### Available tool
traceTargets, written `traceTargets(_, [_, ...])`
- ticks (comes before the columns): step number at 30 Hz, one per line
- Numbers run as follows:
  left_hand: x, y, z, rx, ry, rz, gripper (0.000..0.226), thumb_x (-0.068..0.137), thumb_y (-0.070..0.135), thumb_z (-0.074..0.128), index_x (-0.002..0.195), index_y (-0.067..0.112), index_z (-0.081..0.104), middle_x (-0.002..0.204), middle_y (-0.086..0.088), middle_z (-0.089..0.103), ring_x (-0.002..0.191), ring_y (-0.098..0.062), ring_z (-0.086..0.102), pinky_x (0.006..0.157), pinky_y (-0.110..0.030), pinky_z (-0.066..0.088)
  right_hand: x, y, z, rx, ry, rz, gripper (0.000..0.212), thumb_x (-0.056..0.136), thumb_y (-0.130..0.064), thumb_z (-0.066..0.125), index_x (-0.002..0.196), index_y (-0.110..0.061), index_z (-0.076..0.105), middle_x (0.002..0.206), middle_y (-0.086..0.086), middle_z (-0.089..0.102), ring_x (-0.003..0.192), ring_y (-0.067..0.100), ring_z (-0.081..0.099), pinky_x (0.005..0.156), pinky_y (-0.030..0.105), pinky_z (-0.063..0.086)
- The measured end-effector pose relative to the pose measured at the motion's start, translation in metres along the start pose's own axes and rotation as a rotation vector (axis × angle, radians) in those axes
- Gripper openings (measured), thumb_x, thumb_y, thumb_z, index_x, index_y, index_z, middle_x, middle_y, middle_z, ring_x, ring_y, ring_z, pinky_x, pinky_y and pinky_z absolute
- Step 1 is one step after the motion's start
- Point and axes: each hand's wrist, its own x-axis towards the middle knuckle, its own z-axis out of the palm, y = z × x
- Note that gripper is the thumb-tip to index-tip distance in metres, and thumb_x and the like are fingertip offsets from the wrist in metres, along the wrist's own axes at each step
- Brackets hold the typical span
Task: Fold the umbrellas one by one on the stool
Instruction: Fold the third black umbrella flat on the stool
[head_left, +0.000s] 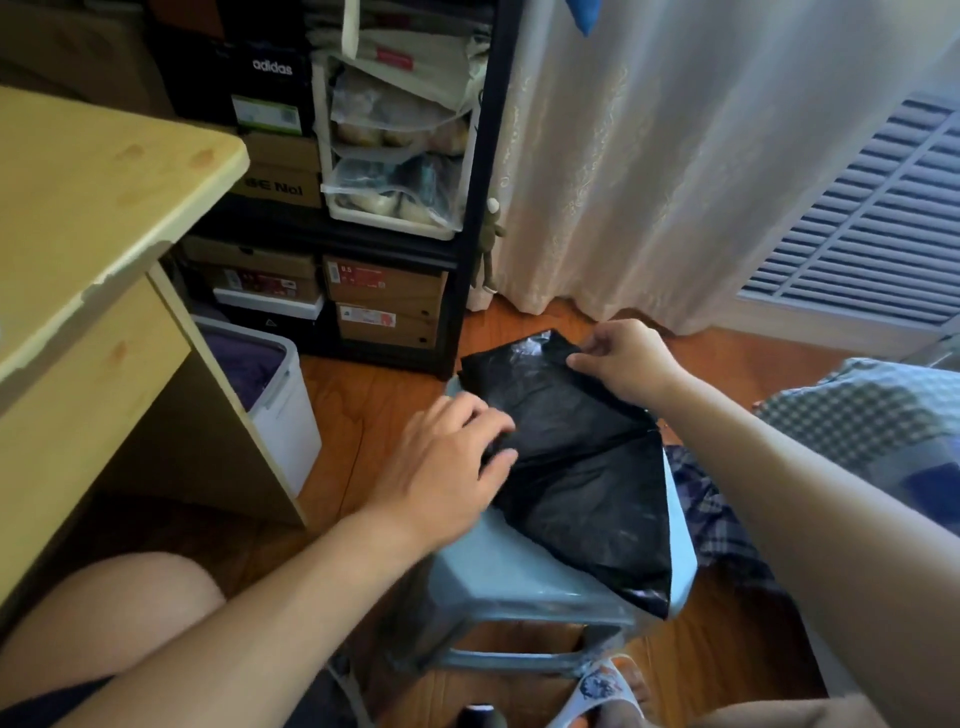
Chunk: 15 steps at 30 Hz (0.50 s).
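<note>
A wooden desk (93, 218) is on the left, with a white bin (283, 410) beside it on the floor. Shoe boxes (384, 304) fill the dark shelf (462, 244) behind. The left hand (441, 467) lies on the left edge of the black umbrella (582, 467), fingers bent down onto the cloth, pressing it. The umbrella lies flat on the blue stool (498, 577). The right hand (623, 361) pinches the far edge of the cloth. A curtain (675, 156) hangs on the right.
</note>
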Motion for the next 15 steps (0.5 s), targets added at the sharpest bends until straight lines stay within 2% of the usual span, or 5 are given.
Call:
traceTargets(3, [-0.016, 0.004, 0.023, 0.201, -0.291, -0.127, 0.062, 0.101, 0.053, 0.048, 0.157, 0.036, 0.029, 0.154, -0.003, 0.029, 0.136, -0.026, 0.036, 0.11, -0.041, 0.035, -0.01, 0.004, -0.01, 0.097, 0.169, 0.017, 0.01, 0.089, -0.03, 0.078, 0.092, -0.022, 0.072, 0.077, -0.012, 0.062, 0.085, 0.016, 0.062, 0.077, 0.025, 0.04])
traceTargets(6, [-0.014, -0.003, 0.03, 0.26, -0.259, -0.187, 0.065, 0.101, 0.056, 0.041, 0.16, 0.036, 0.021, 0.145, -0.008, 0.036, 0.129, -0.031, 0.041, 0.105, -0.045, 0.037, -0.049, 0.021, -0.03, 0.258, 0.373, 0.117, 0.011, 0.096, -0.028, 0.067, 0.099, -0.019, 0.07, 0.086, -0.007, 0.065, 0.089, 0.016, 0.061, 0.08, 0.027, 0.04])
traceTargets(9, [-0.006, -0.012, 0.031, 0.306, -0.283, -0.175, 0.071, 0.095, 0.067, 0.022, 0.159, 0.037, 0.026, 0.121, -0.003, 0.051, 0.113, -0.028, 0.047, 0.093, -0.044, 0.04, -0.107, 0.055, -0.023, 0.365, 0.284, 0.255, 0.008, 0.1, -0.021, 0.062, 0.097, -0.014, 0.065, 0.086, -0.001, 0.067, 0.086, 0.022, 0.064, 0.077, 0.038, 0.052])
traceTargets(11, [-0.001, -0.018, 0.027, 0.274, -0.344, -0.167, 0.081, 0.086, 0.07, 0.008, 0.159, 0.039, 0.028, 0.121, 0.0, 0.056, 0.115, -0.027, 0.048, 0.094, -0.043, 0.039, -0.142, 0.072, -0.012, 0.469, 0.169, 0.317, 0.008, 0.101, -0.011, 0.061, 0.097, -0.014, 0.067, 0.089, 0.004, 0.072, 0.084, 0.021, 0.069, 0.078, 0.04, 0.057])
traceTargets(15, [0.006, -0.042, 0.009, 0.046, -0.523, -0.096, 0.066, 0.091, 0.067, 0.027, 0.154, 0.049, 0.028, 0.128, 0.01, 0.055, 0.122, -0.018, 0.044, 0.103, -0.037, 0.035, -0.175, 0.075, -0.012, 0.571, 0.148, 0.308, 0.02, 0.1, 0.004, 0.052, 0.099, -0.006, 0.069, 0.089, 0.005, 0.073, 0.066, 0.002, 0.065, 0.048, 0.013, 0.045])
